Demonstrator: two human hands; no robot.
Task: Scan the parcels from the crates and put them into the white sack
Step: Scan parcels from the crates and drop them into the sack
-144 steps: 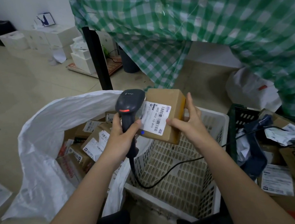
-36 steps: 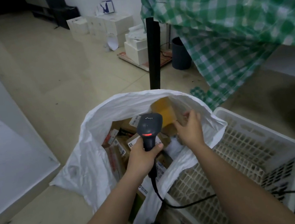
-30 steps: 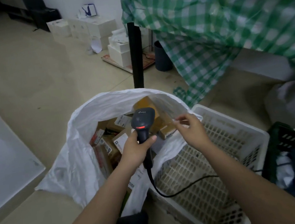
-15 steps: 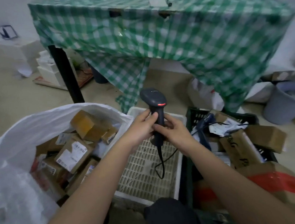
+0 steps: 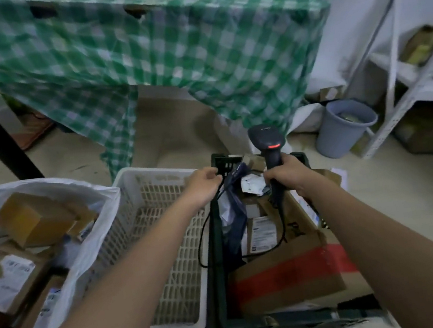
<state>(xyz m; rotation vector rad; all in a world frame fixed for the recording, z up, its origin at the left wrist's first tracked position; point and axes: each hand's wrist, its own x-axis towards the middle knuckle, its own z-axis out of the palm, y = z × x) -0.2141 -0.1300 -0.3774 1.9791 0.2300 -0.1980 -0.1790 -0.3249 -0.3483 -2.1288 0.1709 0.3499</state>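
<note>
Right hand (image 5: pixel 285 175) grips scanner (image 5: pixel 267 140) upright, freeing left hand (image 5: pixel 203 183). Left grip loosely curled, empty, over dark crate (image 5: pixel 211 250) to pick next parcel.

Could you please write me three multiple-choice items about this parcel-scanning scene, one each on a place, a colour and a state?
1. Where does the white crate stand?
A. Between the white sack and the dark crate
B. On the shelf
C. Behind the bin

2. What colour is the checked cloth on the table?
A. Red
B. Green
C. Yellow

3. What does the right hand hold?
A. A parcel
B. Nothing
C. The scanner

Answers: 1 A, the sack lies on its left and the dark crate on its right. 2 B, green and white squares show. 3 C, its fingers wrap the scanner's handle.
</note>
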